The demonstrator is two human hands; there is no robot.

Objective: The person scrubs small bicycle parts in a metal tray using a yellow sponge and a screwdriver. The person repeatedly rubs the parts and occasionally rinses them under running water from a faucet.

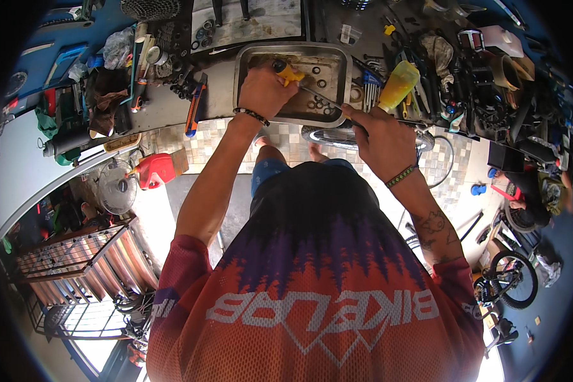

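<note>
My left hand (264, 92) is closed around a yellow piece with a black round end (290, 73), over the left part of a shallow metal tray (349, 70). A thin metal rod (325, 99) slants from beside that yellow piece to the fingers of my right hand (385, 140), which are closed on its near end at the tray's right rim. Whether rod and yellow piece are joined, I cannot tell. Several small dark rings (321, 83) lie in the tray's wet, brownish bottom. A bottle of yellow-green liquid (399, 86) stands just beyond my right hand.
An orange and blue utility knife (197, 105) lies left of the tray. Blue-holdered hex keys (371, 86) and crowded tools flank its right. Behind it is a stained white sheet (254, 28). Below the bench are a bicycle wheel (334, 137), a red container (156, 170) and a fan (116, 186).
</note>
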